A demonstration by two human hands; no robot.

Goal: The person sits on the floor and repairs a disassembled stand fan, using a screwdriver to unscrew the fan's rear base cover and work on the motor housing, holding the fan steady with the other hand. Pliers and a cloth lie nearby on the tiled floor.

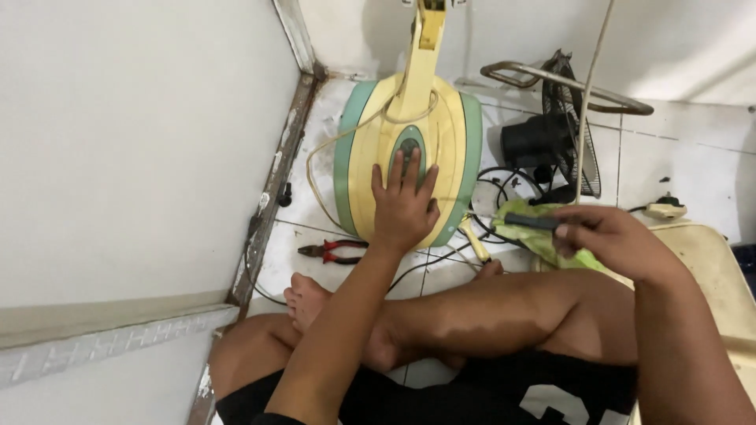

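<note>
Head view is showing a floor (677, 149) of white tiles in a corner of a room, with a white wall at the far edge and a white panel with a worn metal frame (272, 189) along the left edge. A person is sitting cross-legged on this floor. The fan base (453, 134) is lying near the far corner, oval, pale yellow with a green rim and a grey-green oval in its centre. Its long axis is running from the person toward the far wall, and its yellow stem (421, 55) is pointing away, up against that wall. The left hand (403, 208) is resting flat on the near part of the base, fingers spread. The right hand (610, 236) is pinching a dark screwdriver handle (529, 221) between thumb and fingers, the handle pointing left, just above a green cloth (524, 236). Red pliers (331, 251) are lying on the floor beside the base's near left edge. A black fan motor with its grille (551, 142) is standing at the far right.
</note>
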